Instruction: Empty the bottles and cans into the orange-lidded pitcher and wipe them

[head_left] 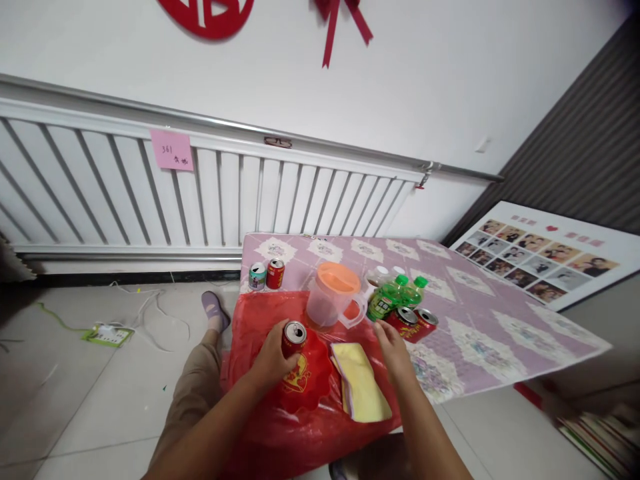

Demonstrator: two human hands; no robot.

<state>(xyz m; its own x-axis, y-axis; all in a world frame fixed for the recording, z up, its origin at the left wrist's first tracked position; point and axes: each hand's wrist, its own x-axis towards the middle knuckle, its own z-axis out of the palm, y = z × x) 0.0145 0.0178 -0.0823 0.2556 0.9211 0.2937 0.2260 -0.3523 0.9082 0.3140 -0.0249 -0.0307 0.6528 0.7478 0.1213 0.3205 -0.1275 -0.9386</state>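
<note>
My left hand is wrapped round a red drink can with an opened top, over a red scalloped tray with a yellow print. My right hand is partly stretched out in front of two more red cans and beside green-capped bottles; nothing shows in its fingers. Between the hands stands a clear plastic pitcher with an orange lid. A folded yellow cloth lies to the left of my right forearm.
Red plastic sheeting covers the table's near left part; a floral purple tablecloth covers the rest. A teal can and another red can stand at the back left. A white radiator is behind. A power strip lies on the floor.
</note>
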